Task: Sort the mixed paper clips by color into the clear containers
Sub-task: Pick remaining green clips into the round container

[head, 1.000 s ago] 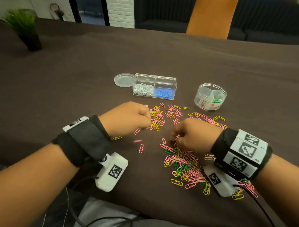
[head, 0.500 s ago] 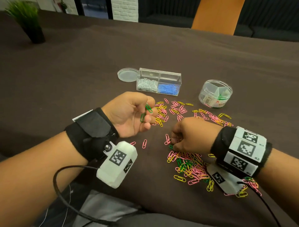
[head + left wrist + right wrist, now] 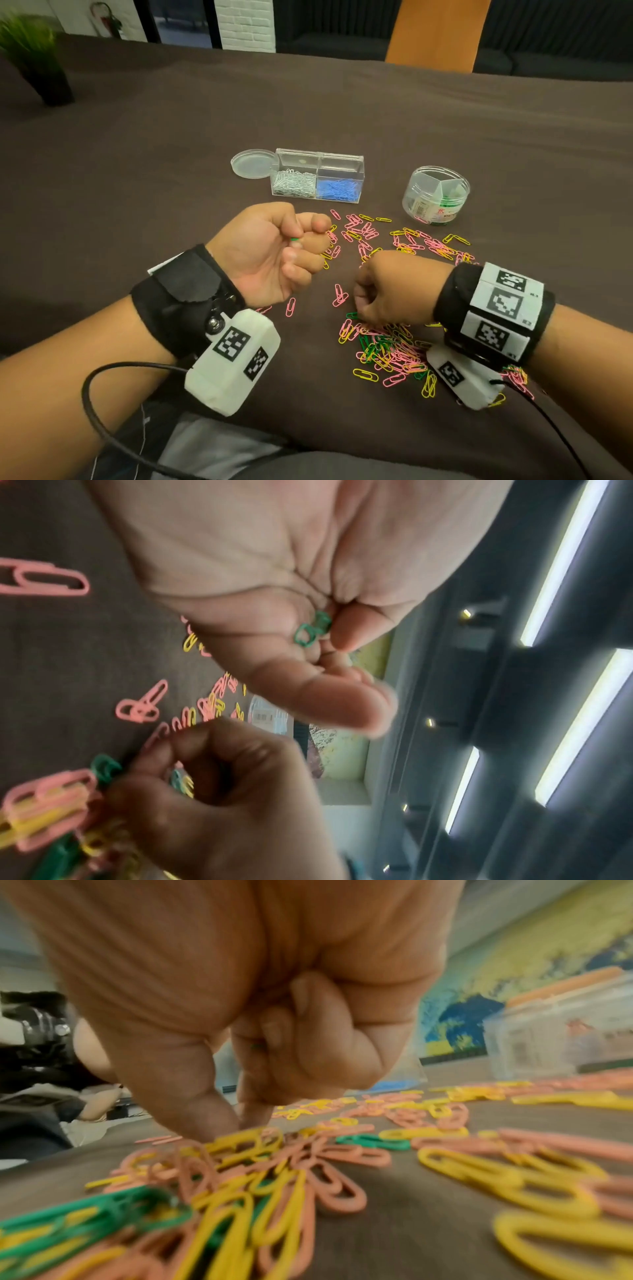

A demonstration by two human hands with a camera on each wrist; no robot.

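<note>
Green paper clips (image 3: 312,628) in curled left hand (image 3: 270,251); right hand (image 3: 390,287) fingertips down in pile (image 3: 387,349), seemingly pinching.

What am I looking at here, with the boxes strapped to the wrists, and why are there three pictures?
No machine: a person is sorting paper clips with bare hands. The white boxes are wrist cameras. One picture comes from a head camera looking down; the other two look along each hand.

On the brown table lie pink, yellow and green loose clips, a clear box holding silver and blue clips, a lid and a round jar with green ones.

The left hand is raised and holds green clips. The right hand reaches its fingertips into the pile; a bit of green shows between its fingers, but what it grips is unclear.
</note>
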